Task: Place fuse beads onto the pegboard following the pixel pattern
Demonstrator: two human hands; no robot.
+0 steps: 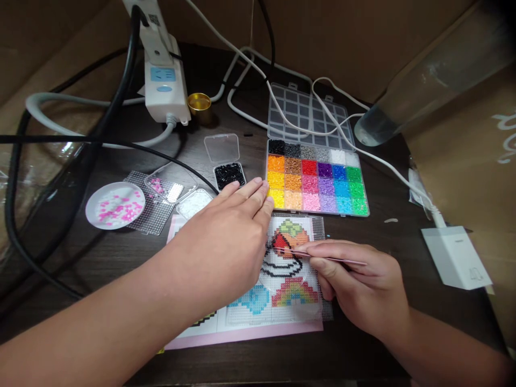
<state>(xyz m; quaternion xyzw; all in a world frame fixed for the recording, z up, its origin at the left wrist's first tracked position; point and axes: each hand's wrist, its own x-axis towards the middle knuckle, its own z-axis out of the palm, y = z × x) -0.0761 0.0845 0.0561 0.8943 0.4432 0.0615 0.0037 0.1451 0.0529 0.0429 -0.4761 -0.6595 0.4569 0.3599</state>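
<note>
Over the clear plastic pegboard, slender pinkish metal tweezers are clamped in fingers of the right hand, tips at the red, black-outlined bead figure. Fingers of the left hand are extended close together. Light handling is advised lest the figure be disturbed.

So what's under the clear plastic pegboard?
Under the clear pegboard lies a pink-bordered white paper sheet printed with a rainbow, a blue shape and a green-topped orange fruit. The left hand hides some of the print, so that part can't be seen.
</note>
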